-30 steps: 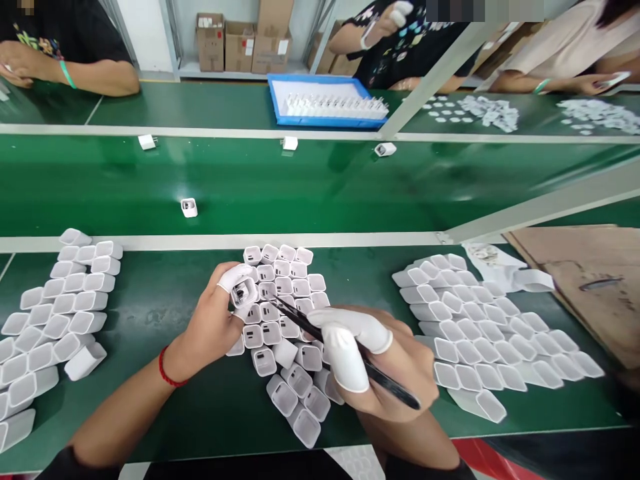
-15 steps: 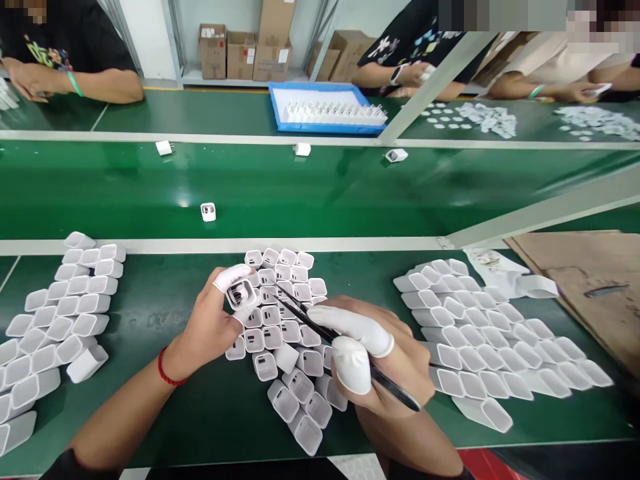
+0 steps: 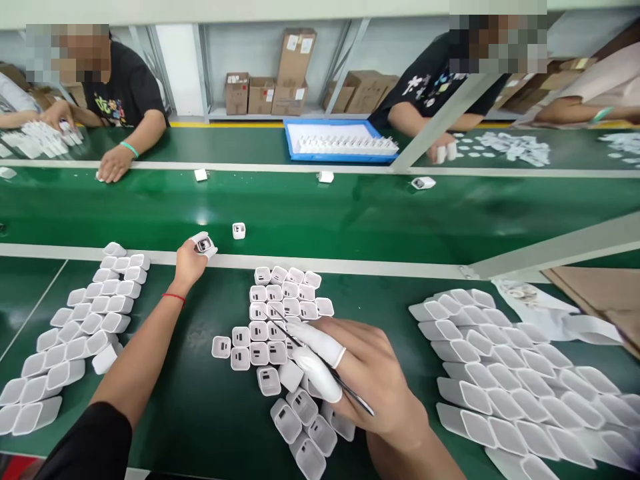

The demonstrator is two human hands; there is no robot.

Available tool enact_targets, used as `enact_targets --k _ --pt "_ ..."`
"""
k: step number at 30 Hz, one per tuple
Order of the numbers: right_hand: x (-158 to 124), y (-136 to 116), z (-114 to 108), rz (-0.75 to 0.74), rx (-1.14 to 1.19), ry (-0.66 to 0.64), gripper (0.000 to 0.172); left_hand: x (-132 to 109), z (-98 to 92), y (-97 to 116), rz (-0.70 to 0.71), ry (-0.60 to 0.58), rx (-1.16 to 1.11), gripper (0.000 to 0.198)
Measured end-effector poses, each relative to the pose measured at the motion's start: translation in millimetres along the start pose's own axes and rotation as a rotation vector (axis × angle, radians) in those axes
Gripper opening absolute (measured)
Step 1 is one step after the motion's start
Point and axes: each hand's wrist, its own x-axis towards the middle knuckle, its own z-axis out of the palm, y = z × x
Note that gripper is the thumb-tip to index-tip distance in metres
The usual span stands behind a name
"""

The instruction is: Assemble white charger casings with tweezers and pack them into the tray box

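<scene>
My left hand [image 3: 190, 263], in white finger cots, reaches out at the near rail of the green belt. Between thumb and finger it pinches a small white charger housing [image 3: 204, 245] with dark and metal parts inside. My right hand [image 3: 375, 367], also with cots on thumb and finger, holds black tweezers [image 3: 350, 393]. The tweezer tips hover over the middle group of open white housings [image 3: 259, 312], several of which show dark slots inside. Part of this group is hidden behind my right hand.
Rows of white housings stand at left [image 3: 80, 330] and right [image 3: 495, 373]. Charger pieces [image 3: 239, 231] sit on the belt [image 3: 300, 220]. Across it, co-workers sit near a blue tray [image 3: 345, 159]. A slanted white post [image 3: 440, 127] and cardboard [image 3: 595, 293] are at right.
My left hand has moved away from the middle group, up and left to the belt rail, carrying the charger housing. My right hand stays over the group with the tweezers. The view has shifted.
</scene>
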Motion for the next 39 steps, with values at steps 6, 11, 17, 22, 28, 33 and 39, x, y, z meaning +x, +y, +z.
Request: enact_targets --k 6,11,17,22,28,33,39 --pt "-6 -6 -6 0.073 -0.089 -0.13 0.021 33 15.7 -7 0.019 -0.012 0.119 0.042" --pt "-7 -8 -7 0.034 -0.121 -0.137 0.023 17 15.9 -12 0.03 -0.031 0.117 0.064" --pt "-9 -4 -13 0.12 -0.136 -0.213 0.012 -33 -6.8 4 0.039 -0.117 0.114 0.055" --pt "-10 3 -17 0.236 -0.182 -0.171 0.013 -91 -45.5 35 0.091 -0.746 0.075 0.052" --pt "-8 8 -12 0.253 -0.18 -0.2 0.018 -133 -57.1 36 0.194 -1.022 0.169 0.069" --pt "-5 22 3 0.387 0.043 -0.062 0.017 -137 -43.2 16 0.242 -0.861 0.22 0.043" --pt "-24 78 28 0.846 0.6 0.663 0.032 -119 -32.2 -7 0.24 -0.807 0.208 0.041"
